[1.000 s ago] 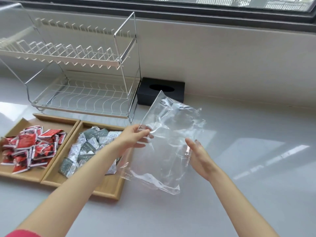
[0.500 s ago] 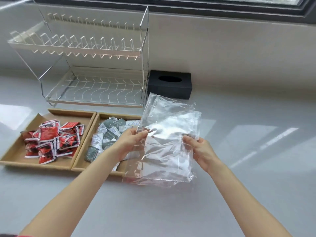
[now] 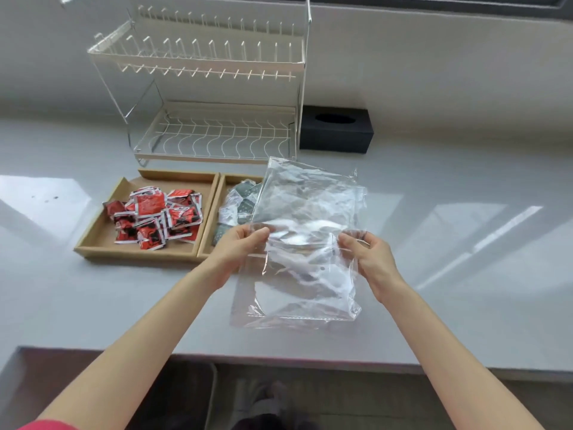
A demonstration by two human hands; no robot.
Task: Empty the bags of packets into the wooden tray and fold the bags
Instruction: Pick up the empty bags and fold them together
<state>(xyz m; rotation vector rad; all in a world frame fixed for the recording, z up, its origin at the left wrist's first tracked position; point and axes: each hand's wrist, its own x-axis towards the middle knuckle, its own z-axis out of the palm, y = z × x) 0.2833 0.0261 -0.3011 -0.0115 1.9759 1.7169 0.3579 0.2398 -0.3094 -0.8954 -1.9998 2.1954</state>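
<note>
Head view. Clear plastic bag [image 3: 305,240] held above the grey countertop [image 3: 449,249], just right of the wooden tray [image 3: 136,254]. Left hand [image 3: 237,252] pinches the bag's left edge at about mid-height, thumb and fingers closed on the film. Right hand [image 3: 370,257] pinches the right edge at the same height, fingers closed on it too. The bag spans the gap between the two hands.

Bag's long axis runs near to far. The far half rises past the grip line and leans slightly left, its far-left corner reaching toward the dish rack [image 3: 214,88]. The near half hangs below the hands, bottom edge near the counter; whether it touches cannot be told. Film is crumpled. No packets visible inside.

Tray has two compartments. Left one holds a heap of red packets [image 3: 155,217]. Right one holds grey-green packets [image 3: 238,203], mostly covered by the bag and the left hand; their count and the tray's right rim are not readable. Through the film, shapes blur, so folds and layers of the bag are hard to separate.

Black tissue box [image 3: 336,128] sits far, just right of the rack, against the wall. Rack's top is cut off by the frame edge. A red sleeve [image 3: 46,425] shows at the near-left corner.
</note>
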